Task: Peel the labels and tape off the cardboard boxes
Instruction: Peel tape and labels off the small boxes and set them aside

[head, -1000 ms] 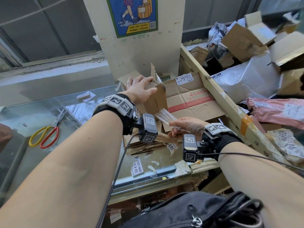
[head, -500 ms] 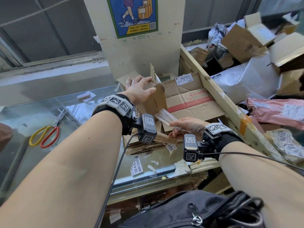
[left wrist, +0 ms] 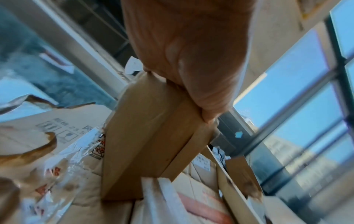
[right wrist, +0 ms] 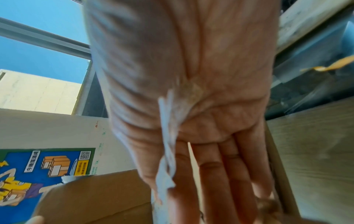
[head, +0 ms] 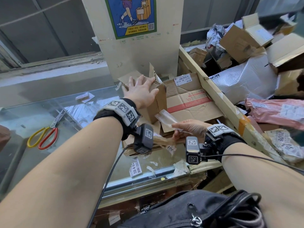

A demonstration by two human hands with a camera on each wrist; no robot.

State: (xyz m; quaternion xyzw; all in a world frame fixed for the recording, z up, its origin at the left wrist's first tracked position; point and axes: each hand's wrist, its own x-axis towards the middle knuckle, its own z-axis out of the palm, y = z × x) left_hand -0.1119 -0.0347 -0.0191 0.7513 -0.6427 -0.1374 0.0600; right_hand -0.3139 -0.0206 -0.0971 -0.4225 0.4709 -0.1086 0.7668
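Observation:
A small brown cardboard box [head: 156,102] stands upright on the glass counter. My left hand [head: 141,92] lies on its top with fingers spread and fairly straight, the thumb over the right edge. In the left wrist view the palm [left wrist: 191,53] presses on the box [left wrist: 145,136] from above. My right hand [head: 177,130] is low and to the right of the box. It pinches a strip of clear tape [head: 165,116] that runs up to the box's lower front corner. In the right wrist view the tape [right wrist: 166,151] lies along the palm of my right hand [right wrist: 220,166].
A flattened carton with a red stripe [head: 189,102] lies behind the box, against a slanted wooden rail [head: 218,99]. Beyond the rail is a pile of boxes and parcels [head: 246,40]. Scissors [head: 44,137] and peeled labels [head: 136,167] lie on the glass counter [head: 82,162].
My left hand's fingers have spread out flatter on the box top. The right hand still holds the tape strip in almost the same place.

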